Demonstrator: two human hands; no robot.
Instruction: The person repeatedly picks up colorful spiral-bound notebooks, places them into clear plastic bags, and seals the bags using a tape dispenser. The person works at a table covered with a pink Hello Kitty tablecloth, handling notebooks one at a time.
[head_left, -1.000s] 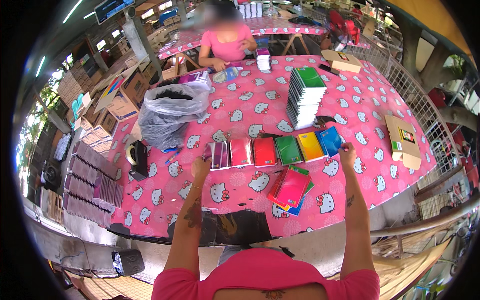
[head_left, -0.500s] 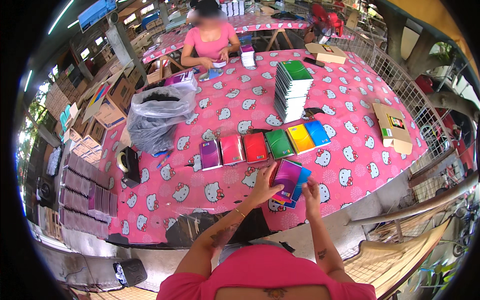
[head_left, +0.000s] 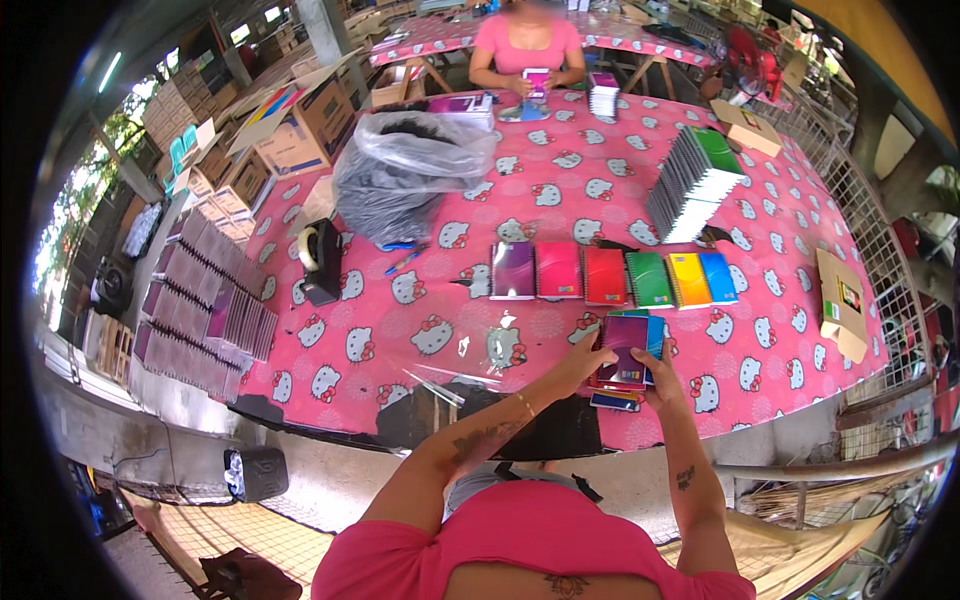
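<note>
My left hand (head_left: 588, 366) grips the left side of a small stack of spiral notebooks (head_left: 627, 358) at the table's near edge. My right hand (head_left: 659, 380) is closed on the right side, its thumb over the front. A purple cover tops the stack, and blue, red and yellow edges stick out unevenly beneath. Just beyond lies a row of spiral notebooks: purple (head_left: 513, 271), pink (head_left: 558, 271), red (head_left: 605, 276), green (head_left: 650, 279), yellow (head_left: 688, 279) and blue (head_left: 718, 277). The yellow and blue ones touch or overlap.
A tall notebook stack (head_left: 697, 185) with a green top stands beyond the row. Left are a grey plastic bag (head_left: 405, 185), a tape dispenser (head_left: 320, 262), a pen (head_left: 403, 262) and wrapped notebook piles (head_left: 195, 315). An opened carton (head_left: 842, 305) lies right. Across the table, a person (head_left: 528, 55) holds a notebook.
The view has turned left, so the table appears shifted right. My right hand has closed on the stack, which now sits straighter. The person opposite has raised a purple notebook.
</note>
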